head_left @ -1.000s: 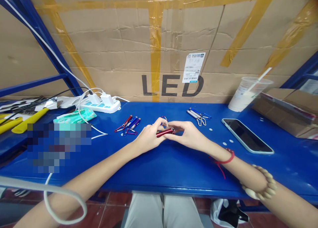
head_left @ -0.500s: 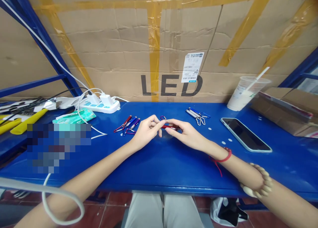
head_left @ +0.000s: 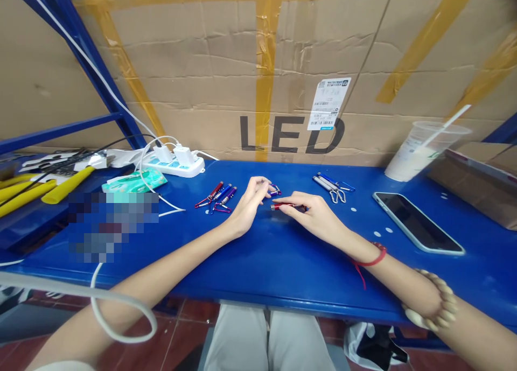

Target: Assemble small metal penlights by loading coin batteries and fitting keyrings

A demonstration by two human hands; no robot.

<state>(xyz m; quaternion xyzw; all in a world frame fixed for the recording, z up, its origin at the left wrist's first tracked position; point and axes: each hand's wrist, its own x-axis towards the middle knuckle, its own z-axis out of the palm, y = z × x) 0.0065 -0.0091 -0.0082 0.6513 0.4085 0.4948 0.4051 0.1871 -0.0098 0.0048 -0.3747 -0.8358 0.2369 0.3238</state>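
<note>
My right hand (head_left: 315, 212) is closed around a slim red metal penlight (head_left: 278, 206), its end sticking out to the left between thumb and fingers. Beside it, to the left, my left hand (head_left: 251, 201) has its fingers loosely bent and apart from the penlight. A purple carabiner clip (head_left: 275, 190) lies on the blue table just past the left fingertips; whatever is attached to it is hidden behind that hand. Left of my left hand lie several red, blue and purple penlights (head_left: 218, 194) with clips. Silver and blue penlights (head_left: 325, 183) with clips lie beyond my right hand.
A phone (head_left: 418, 223) and a plastic cup with a straw (head_left: 420, 150) stand or lie at the right, near a cardboard box (head_left: 476, 185). At the left are a power strip (head_left: 183, 167), a tissue pack (head_left: 135, 183), yellow-handled tools (head_left: 67, 185) and loose white cable (head_left: 117, 336).
My left hand has come off the red penlight and moved toward the purple clip. The penlight stays in my right hand. The whole view has shifted slightly.
</note>
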